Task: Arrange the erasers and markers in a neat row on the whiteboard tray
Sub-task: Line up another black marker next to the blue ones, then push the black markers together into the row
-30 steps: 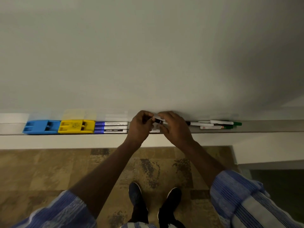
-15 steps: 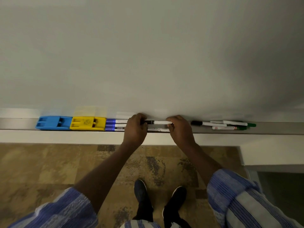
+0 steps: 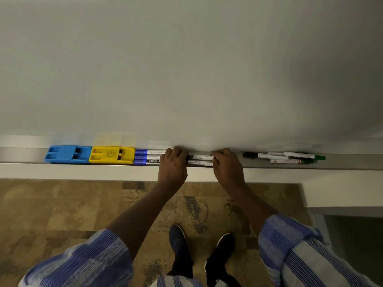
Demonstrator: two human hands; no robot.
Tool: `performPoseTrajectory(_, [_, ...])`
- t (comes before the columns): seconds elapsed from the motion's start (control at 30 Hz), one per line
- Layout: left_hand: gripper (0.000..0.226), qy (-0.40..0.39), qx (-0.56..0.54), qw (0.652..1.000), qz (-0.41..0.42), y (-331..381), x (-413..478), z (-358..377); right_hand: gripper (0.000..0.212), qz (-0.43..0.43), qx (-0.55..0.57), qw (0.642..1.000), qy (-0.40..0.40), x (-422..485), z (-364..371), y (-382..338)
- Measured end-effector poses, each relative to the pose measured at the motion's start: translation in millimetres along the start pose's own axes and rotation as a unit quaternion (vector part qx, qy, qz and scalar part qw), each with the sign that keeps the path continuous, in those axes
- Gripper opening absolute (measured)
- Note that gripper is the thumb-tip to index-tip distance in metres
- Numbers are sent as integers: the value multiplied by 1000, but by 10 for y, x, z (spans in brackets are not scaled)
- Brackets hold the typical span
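- Blue eraser point(image 3: 68, 154) and yellow eraser point(image 3: 112, 155) sit end to end at the left of the whiteboard tray point(image 3: 342, 161). 3 blue-capped markers point(image 3: 148, 157) lie parallel just beside them.
- The left grip point(image 3: 173, 164) and right grip point(image 3: 227, 166) are each clenched on 1 end of a black marker point(image 3: 200, 157). It lies along the tray, next to a second white marker point(image 3: 200, 162).
- Well to the right, a black-capped marker point(image 3: 263, 155), a green marker point(image 3: 302, 155) and a red-printed marker point(image 3: 286, 161) lie skewed, close together.
- The black marker looks light, stiff and smooth-barrelled, so it probably rolls easily. Holding both ends suits sliding it flush against the blue-capped set.
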State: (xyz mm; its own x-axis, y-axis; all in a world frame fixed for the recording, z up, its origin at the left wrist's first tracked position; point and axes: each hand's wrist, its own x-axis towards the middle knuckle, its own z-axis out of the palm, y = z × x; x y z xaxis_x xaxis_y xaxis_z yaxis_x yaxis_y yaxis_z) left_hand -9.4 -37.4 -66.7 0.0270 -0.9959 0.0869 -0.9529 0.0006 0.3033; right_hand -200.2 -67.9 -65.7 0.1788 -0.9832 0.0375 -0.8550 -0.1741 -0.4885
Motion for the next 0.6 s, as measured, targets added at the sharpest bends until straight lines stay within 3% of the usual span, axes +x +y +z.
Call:
performPoseTrajectory(0.3, [16,-1,7,1000,10,38,-64,-35,23,-27,0,1000,4,-57,-72,83])
performPoseTrajectory(0.5, [28,-3,9,1000,18,133,-77,-53,16,-48,-56,994,83,-135,-327,354])
performPoseTrajectory(0.6, [36,-9,11,1000,22,252,-81,-37,26,-35,-101,989,100,-174,-496,600])
